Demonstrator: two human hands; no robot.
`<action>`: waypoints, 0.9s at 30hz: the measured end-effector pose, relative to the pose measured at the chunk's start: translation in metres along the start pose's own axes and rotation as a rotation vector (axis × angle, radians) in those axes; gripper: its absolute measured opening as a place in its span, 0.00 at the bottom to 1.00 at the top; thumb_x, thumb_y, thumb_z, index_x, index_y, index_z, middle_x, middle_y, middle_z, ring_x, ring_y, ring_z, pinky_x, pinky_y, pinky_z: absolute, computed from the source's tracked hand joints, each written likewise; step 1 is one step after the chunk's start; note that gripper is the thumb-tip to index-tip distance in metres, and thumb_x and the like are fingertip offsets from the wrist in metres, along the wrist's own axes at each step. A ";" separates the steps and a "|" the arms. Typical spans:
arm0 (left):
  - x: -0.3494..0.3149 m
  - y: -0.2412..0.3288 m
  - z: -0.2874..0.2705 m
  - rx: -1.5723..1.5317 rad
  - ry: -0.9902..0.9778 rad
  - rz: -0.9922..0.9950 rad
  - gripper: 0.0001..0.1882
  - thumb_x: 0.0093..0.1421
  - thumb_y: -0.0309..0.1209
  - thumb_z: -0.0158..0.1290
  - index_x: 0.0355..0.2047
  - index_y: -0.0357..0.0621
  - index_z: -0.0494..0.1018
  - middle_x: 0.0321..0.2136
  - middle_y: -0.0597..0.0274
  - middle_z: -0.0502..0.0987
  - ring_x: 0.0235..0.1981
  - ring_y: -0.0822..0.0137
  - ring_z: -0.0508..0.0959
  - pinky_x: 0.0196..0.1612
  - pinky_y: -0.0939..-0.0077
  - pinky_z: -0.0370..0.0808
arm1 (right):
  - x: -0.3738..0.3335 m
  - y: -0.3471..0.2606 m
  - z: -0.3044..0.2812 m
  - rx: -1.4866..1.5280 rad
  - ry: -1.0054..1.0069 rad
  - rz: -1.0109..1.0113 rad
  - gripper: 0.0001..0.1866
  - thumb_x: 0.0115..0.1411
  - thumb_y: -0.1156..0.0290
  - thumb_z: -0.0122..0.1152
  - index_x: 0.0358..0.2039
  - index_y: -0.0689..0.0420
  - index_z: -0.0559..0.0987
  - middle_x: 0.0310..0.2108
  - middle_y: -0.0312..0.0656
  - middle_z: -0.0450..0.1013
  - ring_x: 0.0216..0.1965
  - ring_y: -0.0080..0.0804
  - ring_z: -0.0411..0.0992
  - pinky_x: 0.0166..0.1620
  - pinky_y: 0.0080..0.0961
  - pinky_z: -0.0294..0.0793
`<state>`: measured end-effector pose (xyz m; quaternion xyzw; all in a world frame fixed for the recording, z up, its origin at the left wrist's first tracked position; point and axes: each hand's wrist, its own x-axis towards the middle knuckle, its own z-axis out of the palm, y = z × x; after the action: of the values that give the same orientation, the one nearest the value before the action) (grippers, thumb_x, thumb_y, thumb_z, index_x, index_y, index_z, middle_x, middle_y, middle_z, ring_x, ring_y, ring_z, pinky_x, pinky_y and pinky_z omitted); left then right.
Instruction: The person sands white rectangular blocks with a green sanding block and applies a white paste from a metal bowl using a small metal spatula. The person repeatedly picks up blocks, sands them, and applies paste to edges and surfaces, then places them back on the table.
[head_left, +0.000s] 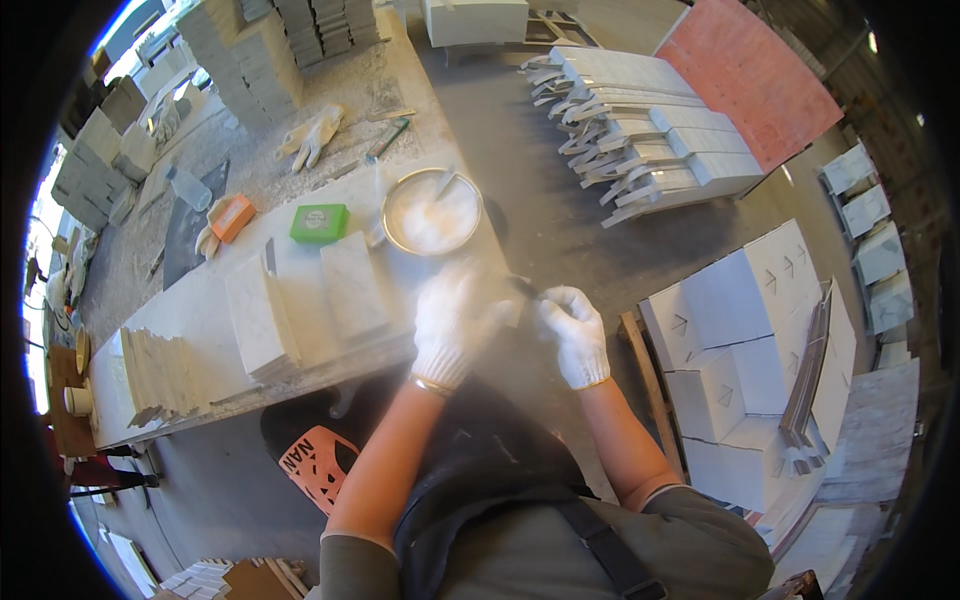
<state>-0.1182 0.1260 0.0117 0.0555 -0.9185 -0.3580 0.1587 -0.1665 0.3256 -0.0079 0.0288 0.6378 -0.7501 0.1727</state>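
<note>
My left hand (pixel 447 325), in a white knitted glove, is over the table's edge just below a round metal bowl (pixel 432 212) of white powdery or pasty material. Haze or blur smears its fingers, so I cannot tell whether it holds anything. To its right, my right hand (pixel 574 338), gloved the same way, is closed with fingers pinched together. From its fingertips a small dark tool (pixel 522 287) points toward my left hand; its exact kind is unclear. A flat stick or spatula (pixel 445 184) rests in the bowl. Left of my left hand lies a pale marble-like tile (pixel 354 287).
Stacked tiles (pixel 258 315), a green box (pixel 318 223), an orange box (pixel 233 218), a loose glove (pixel 314 137) and a plastic bottle (pixel 188 187) are on the dusty table (pixel 400 345). White cartons (pixel 735 300) stand on a pallet at right; strapped white packs (pixel 660 120) lie beyond.
</note>
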 end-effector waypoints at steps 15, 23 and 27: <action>-0.020 0.041 0.021 -0.025 -0.068 0.030 0.24 0.54 0.41 0.64 0.50 0.50 0.79 0.52 0.52 0.80 0.46 0.47 0.80 0.49 0.53 0.77 | -0.034 -0.037 -0.023 0.101 0.035 -0.018 0.07 0.65 0.70 0.69 0.42 0.53 0.80 0.36 0.35 0.79 0.30 0.24 0.76 0.33 0.24 0.75; -0.020 0.022 -0.007 0.225 -0.087 0.101 0.22 0.53 0.44 0.67 0.46 0.48 0.82 0.56 0.49 0.79 0.53 0.45 0.78 0.55 0.55 0.74 | -0.019 -0.027 -0.044 0.076 0.107 0.019 0.10 0.67 0.68 0.68 0.47 0.55 0.80 0.38 0.36 0.79 0.31 0.24 0.76 0.34 0.21 0.76; 0.004 0.007 -0.003 0.233 -0.136 0.177 0.29 0.53 0.47 0.68 0.50 0.43 0.78 0.57 0.49 0.77 0.56 0.45 0.76 0.57 0.54 0.73 | -0.014 -0.014 -0.052 0.071 0.019 0.101 0.15 0.69 0.66 0.66 0.52 0.58 0.80 0.39 0.38 0.79 0.34 0.26 0.75 0.37 0.23 0.75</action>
<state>-0.1210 0.1283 0.0190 -0.0320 -0.9637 -0.2367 0.1194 -0.1663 0.3810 -0.0008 0.0744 0.6102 -0.7621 0.2032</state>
